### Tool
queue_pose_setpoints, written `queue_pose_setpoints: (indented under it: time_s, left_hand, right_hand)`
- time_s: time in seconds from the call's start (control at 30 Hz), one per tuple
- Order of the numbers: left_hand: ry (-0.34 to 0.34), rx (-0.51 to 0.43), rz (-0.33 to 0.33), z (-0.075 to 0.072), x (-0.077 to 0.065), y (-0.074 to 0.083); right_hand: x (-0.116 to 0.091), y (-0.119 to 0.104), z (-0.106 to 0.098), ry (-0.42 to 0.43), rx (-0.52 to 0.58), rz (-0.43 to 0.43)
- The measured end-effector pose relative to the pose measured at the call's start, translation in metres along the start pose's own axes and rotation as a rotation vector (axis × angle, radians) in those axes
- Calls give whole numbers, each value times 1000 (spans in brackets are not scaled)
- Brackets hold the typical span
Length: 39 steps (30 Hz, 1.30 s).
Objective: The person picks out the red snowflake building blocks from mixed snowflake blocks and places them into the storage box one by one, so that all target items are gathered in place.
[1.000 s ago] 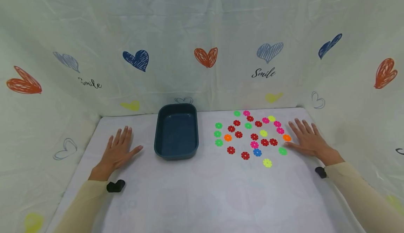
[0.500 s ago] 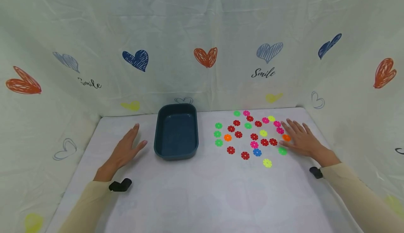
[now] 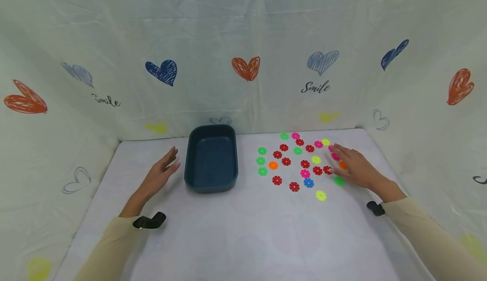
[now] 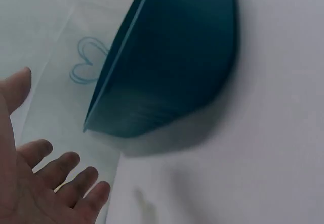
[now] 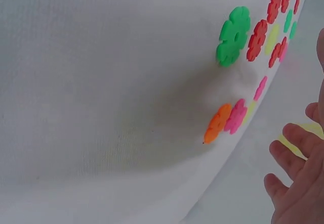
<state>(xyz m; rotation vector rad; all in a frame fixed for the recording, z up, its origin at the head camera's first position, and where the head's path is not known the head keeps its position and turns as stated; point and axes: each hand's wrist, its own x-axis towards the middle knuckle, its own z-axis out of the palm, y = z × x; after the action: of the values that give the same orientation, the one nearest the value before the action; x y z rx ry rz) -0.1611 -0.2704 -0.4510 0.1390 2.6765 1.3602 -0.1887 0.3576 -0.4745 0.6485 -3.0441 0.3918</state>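
Note:
My left hand (image 3: 156,177) is raised over the table left of a dark blue rectangular tub (image 3: 211,188), fingers loosely extended and holding nothing. In the left wrist view the tub (image 4: 177,57) stands beyond the spread fingers. My right hand (image 3: 357,169) hovers over the right edge of a scatter of flat, notched plastic discs, its fingers relaxed with nothing in them. Under or beside it lie an orange disc (image 3: 343,165), a green disc (image 3: 339,181) and a red disc (image 3: 326,170). The right wrist view shows the green disc (image 5: 234,37) apart from the fingers.
Several more discs lie between tub and right hand, among them a blue disc (image 3: 309,183), a yellow disc (image 3: 321,195) and a pink disc (image 3: 305,173). A white sheet with printed hearts hangs behind the white table (image 3: 243,238) and at both sides.
Both hands have lifted from lying flat on the table and moved inward: the left toward the tub, the right over the rightmost discs. The discs and tub stay in place.

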Motion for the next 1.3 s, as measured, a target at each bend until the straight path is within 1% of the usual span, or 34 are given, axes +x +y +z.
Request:
queue_pose_setpoints:
  time_s: [0.1,0.27,0.4,0.47,0.6,0.73,0.87,1.1,1.2,1.3]
  left_hand:
    - [1,-49,-12,3,-1,5]
    - [5,-91,-44,8,-1,10]
    - [10,-115,-95,11,1,12]
    - [12,-129,-122,13,2,12]
    - [18,-174,-166,17,4,12]
    - [31,-206,-187,18,5,13]
    - [43,-215,-203,20,6,15]
    - [60,-238,-242,22,6,17]
    - [65,-252,-243,23,6,16]
    - [67,-272,-230,23,6,15]
  right_hand:
    - [1,-2,0,18,39,-8]
    - [2,-6,-2,-20,181,27]
    - [1,-10,-2,-48,274,58]
    - [1,-12,-2,-52,304,74]
    - [2,-14,-1,-41,350,81]
    - [1,-13,0,-14,400,57]
    - [0,-14,1,-6,439,63]
    - [2,-16,6,-11,453,101]
    - [3,-15,9,-5,455,104]
    - [3,-15,11,-4,457,113]
